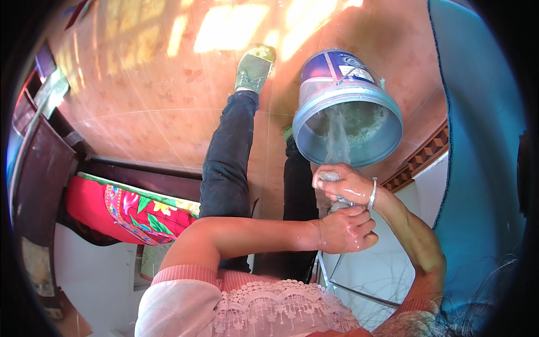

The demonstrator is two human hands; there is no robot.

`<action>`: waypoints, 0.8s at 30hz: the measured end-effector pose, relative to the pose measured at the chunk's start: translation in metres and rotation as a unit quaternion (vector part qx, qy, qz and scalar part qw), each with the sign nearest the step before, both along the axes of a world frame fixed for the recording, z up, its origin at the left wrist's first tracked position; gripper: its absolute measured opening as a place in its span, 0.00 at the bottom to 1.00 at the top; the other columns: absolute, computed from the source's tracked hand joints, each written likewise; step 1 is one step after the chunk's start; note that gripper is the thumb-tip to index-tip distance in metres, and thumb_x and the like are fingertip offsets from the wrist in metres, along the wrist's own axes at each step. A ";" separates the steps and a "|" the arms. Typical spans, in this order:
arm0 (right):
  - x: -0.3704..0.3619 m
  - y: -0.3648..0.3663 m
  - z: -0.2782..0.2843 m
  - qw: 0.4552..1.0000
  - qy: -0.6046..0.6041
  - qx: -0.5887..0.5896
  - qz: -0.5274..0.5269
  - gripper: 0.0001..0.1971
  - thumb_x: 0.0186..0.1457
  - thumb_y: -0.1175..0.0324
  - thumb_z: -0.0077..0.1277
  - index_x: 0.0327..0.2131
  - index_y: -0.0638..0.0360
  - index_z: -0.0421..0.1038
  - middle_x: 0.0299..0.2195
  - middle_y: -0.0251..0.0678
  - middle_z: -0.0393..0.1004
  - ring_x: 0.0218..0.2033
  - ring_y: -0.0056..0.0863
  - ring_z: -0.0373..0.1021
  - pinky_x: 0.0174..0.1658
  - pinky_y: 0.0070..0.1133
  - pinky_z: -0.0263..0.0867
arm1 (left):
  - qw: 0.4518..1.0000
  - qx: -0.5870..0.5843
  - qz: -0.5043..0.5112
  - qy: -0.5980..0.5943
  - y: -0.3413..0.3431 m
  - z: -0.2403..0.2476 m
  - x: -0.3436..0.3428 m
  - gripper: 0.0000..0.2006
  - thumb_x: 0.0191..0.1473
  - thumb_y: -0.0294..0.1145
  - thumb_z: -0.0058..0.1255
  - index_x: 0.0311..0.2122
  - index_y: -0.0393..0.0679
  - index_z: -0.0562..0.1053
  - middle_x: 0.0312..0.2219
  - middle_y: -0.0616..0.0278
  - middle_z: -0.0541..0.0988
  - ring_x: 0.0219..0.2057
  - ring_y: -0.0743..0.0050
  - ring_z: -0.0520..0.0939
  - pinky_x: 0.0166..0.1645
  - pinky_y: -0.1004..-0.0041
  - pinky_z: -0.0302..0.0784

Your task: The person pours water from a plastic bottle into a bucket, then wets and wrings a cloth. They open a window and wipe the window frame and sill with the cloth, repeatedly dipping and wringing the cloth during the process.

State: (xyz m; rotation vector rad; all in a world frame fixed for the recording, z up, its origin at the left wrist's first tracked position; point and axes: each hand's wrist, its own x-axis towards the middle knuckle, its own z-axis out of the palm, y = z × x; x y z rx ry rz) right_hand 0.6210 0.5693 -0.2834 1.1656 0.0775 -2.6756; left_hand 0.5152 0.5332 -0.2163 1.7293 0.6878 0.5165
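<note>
Where bkt (317, 78) sits, R shoe (287, 133) part-hid.

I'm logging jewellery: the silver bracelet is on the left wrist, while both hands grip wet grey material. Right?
Wrong wrist: the head view shows the silver bracelet on the right wrist. The left hand and right hand do grip wet grey material.

Blue label (338, 58) on the bucket (337, 96), round pale emblem (351, 60), white panel (359, 73), print illegible

red floral cloth (149, 212) at left; sunlit floor (151, 126)
</note>
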 end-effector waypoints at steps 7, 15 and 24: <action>-0.006 -0.002 -0.004 0.976 -0.066 0.125 0.168 0.04 0.52 0.76 0.47 0.33 0.61 0.71 0.21 0.31 0.67 0.20 0.18 0.64 0.25 0.21 0.62 | 0.996 -0.026 -0.081 0.004 -0.007 -0.013 0.009 0.07 0.33 0.33 0.52 0.20 0.45 0.67 0.21 0.67 0.71 0.28 0.71 0.76 0.33 0.75 0.71; -0.014 -0.010 -0.009 0.902 -0.071 0.301 0.301 0.09 0.53 0.69 0.48 0.35 0.64 0.72 0.33 0.54 0.75 0.37 0.54 0.71 0.41 0.36 0.67 | 0.968 -0.019 -0.247 0.043 -0.023 -0.025 0.022 0.05 0.38 0.28 0.52 0.24 0.42 0.74 0.25 0.56 0.80 0.32 0.64 0.81 0.38 0.68 0.75; -0.030 -0.011 -0.014 0.870 -0.026 0.256 0.420 0.14 0.50 0.73 0.50 0.41 0.64 0.74 0.43 0.52 0.74 0.47 0.49 0.70 0.51 0.34 0.67 | 0.967 0.060 -0.231 0.085 -0.040 -0.036 0.028 0.03 0.40 0.28 0.54 0.19 0.45 0.76 0.24 0.56 0.81 0.30 0.62 0.82 0.39 0.63 0.76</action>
